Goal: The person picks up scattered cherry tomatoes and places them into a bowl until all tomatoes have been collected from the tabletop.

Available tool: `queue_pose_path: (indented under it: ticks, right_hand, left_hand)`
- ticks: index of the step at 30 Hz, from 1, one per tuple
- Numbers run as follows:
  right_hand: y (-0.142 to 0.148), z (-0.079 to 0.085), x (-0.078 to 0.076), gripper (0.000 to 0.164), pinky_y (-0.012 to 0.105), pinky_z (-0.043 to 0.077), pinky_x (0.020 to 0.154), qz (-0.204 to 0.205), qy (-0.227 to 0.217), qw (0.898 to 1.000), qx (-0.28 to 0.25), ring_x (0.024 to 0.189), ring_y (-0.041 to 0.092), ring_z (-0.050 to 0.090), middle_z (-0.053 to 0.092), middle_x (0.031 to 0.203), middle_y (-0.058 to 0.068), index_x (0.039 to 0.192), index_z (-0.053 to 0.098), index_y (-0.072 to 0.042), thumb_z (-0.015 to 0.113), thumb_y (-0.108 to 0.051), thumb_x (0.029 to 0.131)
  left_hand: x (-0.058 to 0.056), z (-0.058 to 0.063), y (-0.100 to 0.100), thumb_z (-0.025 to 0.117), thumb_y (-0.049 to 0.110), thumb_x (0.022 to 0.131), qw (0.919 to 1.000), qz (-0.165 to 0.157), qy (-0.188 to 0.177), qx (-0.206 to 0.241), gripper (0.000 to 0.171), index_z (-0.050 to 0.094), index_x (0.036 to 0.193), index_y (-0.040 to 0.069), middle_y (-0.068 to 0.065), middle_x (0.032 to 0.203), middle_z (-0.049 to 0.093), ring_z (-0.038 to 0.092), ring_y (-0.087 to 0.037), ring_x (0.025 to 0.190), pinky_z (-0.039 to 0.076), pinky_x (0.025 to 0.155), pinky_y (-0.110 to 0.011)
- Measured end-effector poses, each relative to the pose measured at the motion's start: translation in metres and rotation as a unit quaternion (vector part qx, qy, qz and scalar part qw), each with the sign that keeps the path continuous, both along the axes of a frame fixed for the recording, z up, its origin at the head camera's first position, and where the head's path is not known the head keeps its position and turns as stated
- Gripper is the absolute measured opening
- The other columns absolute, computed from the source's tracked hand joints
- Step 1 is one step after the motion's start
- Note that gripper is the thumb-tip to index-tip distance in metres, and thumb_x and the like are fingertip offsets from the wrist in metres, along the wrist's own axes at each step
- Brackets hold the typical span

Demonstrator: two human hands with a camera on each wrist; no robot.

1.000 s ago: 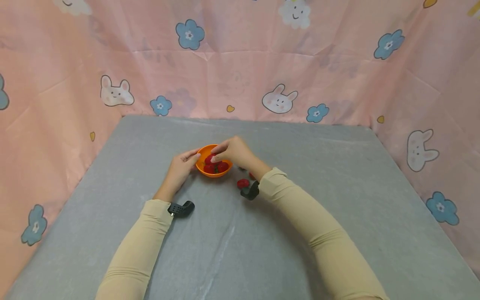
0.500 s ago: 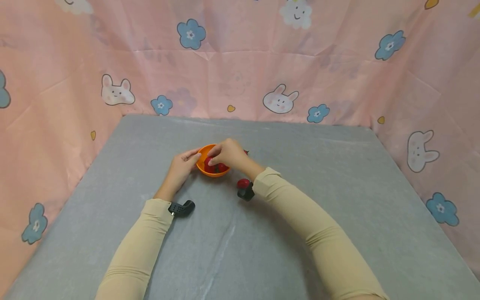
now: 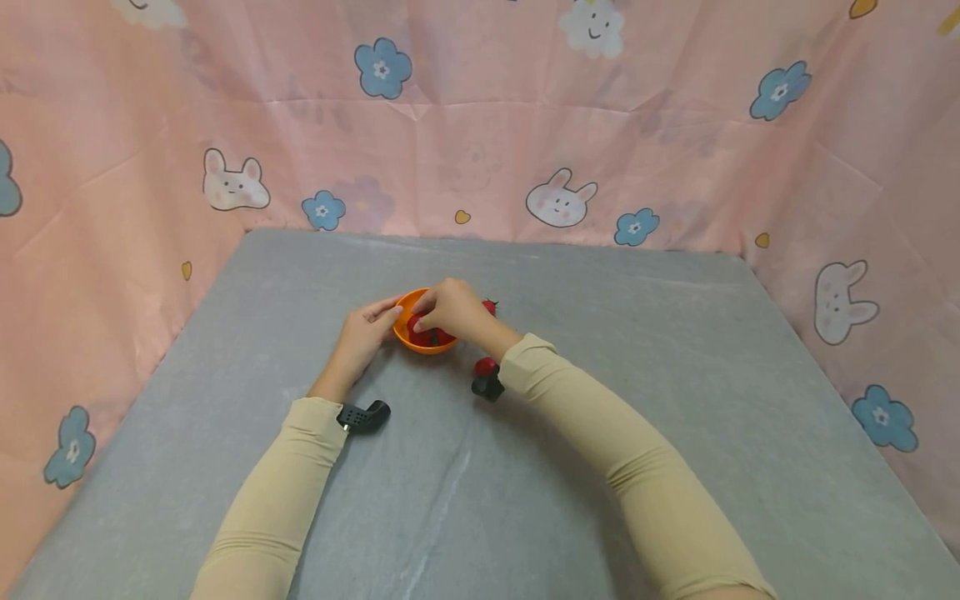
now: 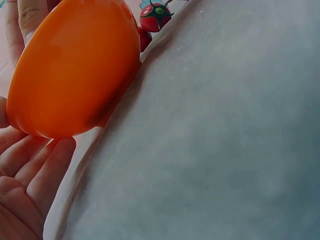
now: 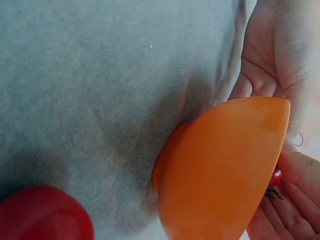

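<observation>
My left hand (image 3: 358, 342) holds the orange bowl (image 3: 427, 349) at its left side, thumb at the rim and fingers against the outer wall in the left wrist view. Over the bowl, my right hand (image 3: 459, 312) pinches a red tomato (image 3: 415, 323) between thumb and fingers, low among other red tomatoes inside. The right wrist view shows part of a tomato (image 5: 276, 176) with a dark stem between the right hand and the rim. The right hand covers much of the bowl's contents.
On the grey tabletop (image 3: 450, 500), one tomato (image 3: 485, 367) lies beside the right wrist camera (image 3: 487, 387). Another tomato (image 3: 490, 307) with a green top sits behind the right wrist. A pink patterned curtain (image 3: 465, 133) surrounds the back and sides.
My right hand has moved slightly left and lower into the bowl with the tomato, uncovering a tomato behind the wrist. The left hand and bowl have stayed almost still.
</observation>
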State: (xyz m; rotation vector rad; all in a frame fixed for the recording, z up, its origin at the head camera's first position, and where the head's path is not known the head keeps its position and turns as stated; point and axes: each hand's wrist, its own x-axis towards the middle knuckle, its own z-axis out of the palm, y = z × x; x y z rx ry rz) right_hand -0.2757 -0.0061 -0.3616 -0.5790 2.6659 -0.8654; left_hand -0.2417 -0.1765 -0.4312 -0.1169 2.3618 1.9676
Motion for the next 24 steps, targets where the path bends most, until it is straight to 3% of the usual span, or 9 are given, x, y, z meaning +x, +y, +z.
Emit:
queue_pose_path:
  ticks: [9,16,24]
  right_hand:
    - [0.001,0.001,0.0,0.031,0.036,0.053,0.101,0.001,-0.008,1.0,-0.01,0.119,0.022,0.061,0.072,0.122,0.005,0.115,0.076,-0.013,0.079,-0.021,0.085]
    - [0.007,0.001,-0.001,0.03,0.035,0.052,0.103,-0.01,-0.006,1.0,-0.02,0.119,0.022,0.061,0.074,0.119,0.005,0.114,0.077,-0.013,0.08,-0.021,0.085]
    - [0.025,0.002,-0.007,0.028,0.036,0.053,0.1,-0.049,-0.037,0.995,-0.078,0.115,0.024,0.063,0.074,0.116,0.008,0.112,0.077,-0.01,0.079,-0.018,0.086]
  left_hand:
    - [0.0,-0.001,0.0,0.058,0.03,0.101,1.0,0.003,0.002,0.004,0.045,0.057,0.14,0.009,-0.013,0.139,0.061,0.064,-0.003,0.1,0.054,0.079,-0.015]
    - [0.0,-0.001,0.001,0.058,0.031,0.101,1.0,0.006,0.0,0.006,0.044,0.058,0.14,0.009,-0.013,0.139,0.061,0.064,-0.005,0.101,0.054,0.081,-0.016]
    - [-0.002,-0.002,0.001,0.058,0.029,0.101,0.9999,0.01,-0.002,0.002,0.044,0.057,0.141,0.01,-0.013,0.141,0.06,0.063,-0.002,0.098,0.054,0.08,-0.015]
